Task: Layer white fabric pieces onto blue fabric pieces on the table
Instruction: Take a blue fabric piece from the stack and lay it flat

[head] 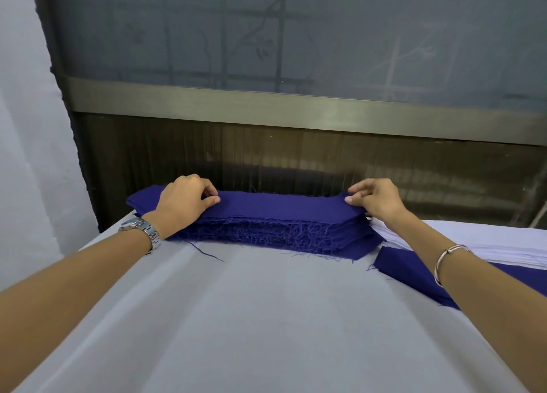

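1. My left hand pinches the top blue piece near its left end, thumb in front and curled fingers behind.
2. My right hand pinches the same piece at its right end, thumb tip on the near edge and fingers over the far one.
3. That piece spans the gap between my hands and sits on top of the blue stack, a thick pile with frayed threads hanging along the side nearest me.
4. The white fabric pile lies just beyond my right forearm, to the outside of my right hand. Neither hand touches it.
5. A single blue piece lies flat under my right forearm and runs off toward the white pile (whether the pile rests on it, or on other blue pieces, I cannot tell from here).
6. The table cover on my side of both hands carries no layered pairs that I can see.
7. I judge the task to be at an early stage: I am taking a blue base piece off the stack, and it has no white piece on it yet.
8. What is left, as I see it: lay this blue piece down, put a white one on it, and repeat through a stack that looks nearly full.
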The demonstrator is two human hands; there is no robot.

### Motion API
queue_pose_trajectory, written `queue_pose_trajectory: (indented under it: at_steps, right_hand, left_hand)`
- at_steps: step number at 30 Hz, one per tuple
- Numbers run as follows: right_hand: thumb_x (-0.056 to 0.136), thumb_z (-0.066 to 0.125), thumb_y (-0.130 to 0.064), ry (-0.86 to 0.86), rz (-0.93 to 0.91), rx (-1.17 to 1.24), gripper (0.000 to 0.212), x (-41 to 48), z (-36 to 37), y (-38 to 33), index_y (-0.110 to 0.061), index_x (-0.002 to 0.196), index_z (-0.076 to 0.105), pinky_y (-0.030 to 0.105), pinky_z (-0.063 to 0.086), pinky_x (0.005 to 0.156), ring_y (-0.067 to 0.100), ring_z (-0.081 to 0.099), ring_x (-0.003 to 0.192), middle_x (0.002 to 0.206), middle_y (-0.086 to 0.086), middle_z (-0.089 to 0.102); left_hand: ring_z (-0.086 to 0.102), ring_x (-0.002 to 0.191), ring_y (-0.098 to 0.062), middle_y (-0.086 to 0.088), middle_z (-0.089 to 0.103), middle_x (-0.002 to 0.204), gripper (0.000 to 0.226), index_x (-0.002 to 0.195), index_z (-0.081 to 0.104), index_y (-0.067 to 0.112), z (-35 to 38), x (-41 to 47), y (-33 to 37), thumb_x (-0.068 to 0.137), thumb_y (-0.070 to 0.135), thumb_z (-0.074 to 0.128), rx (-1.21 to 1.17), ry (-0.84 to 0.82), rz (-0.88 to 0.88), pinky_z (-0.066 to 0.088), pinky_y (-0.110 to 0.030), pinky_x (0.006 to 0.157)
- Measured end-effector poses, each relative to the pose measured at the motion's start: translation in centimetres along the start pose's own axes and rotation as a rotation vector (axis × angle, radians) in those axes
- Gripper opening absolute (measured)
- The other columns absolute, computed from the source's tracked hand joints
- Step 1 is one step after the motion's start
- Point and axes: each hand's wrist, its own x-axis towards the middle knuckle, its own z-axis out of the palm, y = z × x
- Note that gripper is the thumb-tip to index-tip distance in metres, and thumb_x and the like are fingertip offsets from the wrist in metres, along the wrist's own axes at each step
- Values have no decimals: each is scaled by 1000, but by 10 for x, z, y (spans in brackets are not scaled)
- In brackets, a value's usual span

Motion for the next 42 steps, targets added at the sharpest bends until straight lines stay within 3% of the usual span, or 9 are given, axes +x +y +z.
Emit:
queue_pose_trajectory:
  at_steps: [4,11,16,22,29,33,36,39,42]
  right_hand:
    - [83,78,-5,31,-56,-14,17,-2,0,1,-5,99,74,19,48,67,8,61,74,74,2,67]
    - [84,77,-7,86,-147,-99,20,-4,3,-1,-2,103,76,27,49,76,8,58,73,73,-2,64]
    - [86,75,-8,119,-179,-76,21,-9,2,-3,-2,106,76,40,57,90,19,62,90,99,14,74]
    - [88,73,-7,161,-175,-62,20,-11,3,-5,-1,107,76,48,56,94,26,65,100,103,14,74]
    - [90,72,-12,229,-267,-146,12,-19,0,-8,-6,99,76,40,57,80,20,63,83,84,2,66]
    - [93,69,-13,310,-366,-222,3,-26,1,-9,-11,95,69,29,43,82,12,51,97,105,0,54]
    - [94,65,-10,285,-430,-201,1,-32,-1,-7,-10,95,64,32,45,81,16,54,96,105,4,58]
    - [96,63,-10,249,-450,-150,1,-38,-5,-5,-9,97,63,38,52,82,21,59,94,98,5,63]
    - [97,61,-10,198,-450,-91,1,-41,-11,-6,-10,96,61,28,50,73,17,59,82,90,4,65]
  left_hand:
    - [61,101,-19,-3,67,113,21,112,71,19,3,-1,1,96,29,63,5,1,4,50,-33,78]
    - [60,105,-21,-5,65,116,22,115,69,19,3,1,2,97,29,61,16,-25,-5,52,-36,83]
    - [59,108,-22,-5,64,118,22,116,67,19,4,1,1,98,28,60,20,-45,-10,53,-39,84]
    - [57,111,-24,-6,62,120,22,116,66,20,3,3,3,98,29,60,23,-69,-23,54,-43,89]
    - [50,120,-28,-8,60,126,34,130,60,21,8,9,-2,97,31,61,82,-79,-33,47,-45,99]
    - [34,133,-33,-8,47,145,51,145,44,27,10,18,-2,97,28,61,118,-124,-50,34,-47,107]
    - [28,136,-32,-3,43,147,47,140,48,32,7,26,0,96,29,63,144,-162,-36,27,-46,109]
    - [30,131,-28,2,49,141,31,122,61,32,-2,29,-4,92,35,67,206,-145,30,25,-43,104]
    - [35,125,-24,4,54,134,28,117,65,31,-13,23,-13,92,45,63,380,-78,98,23,-42,102]
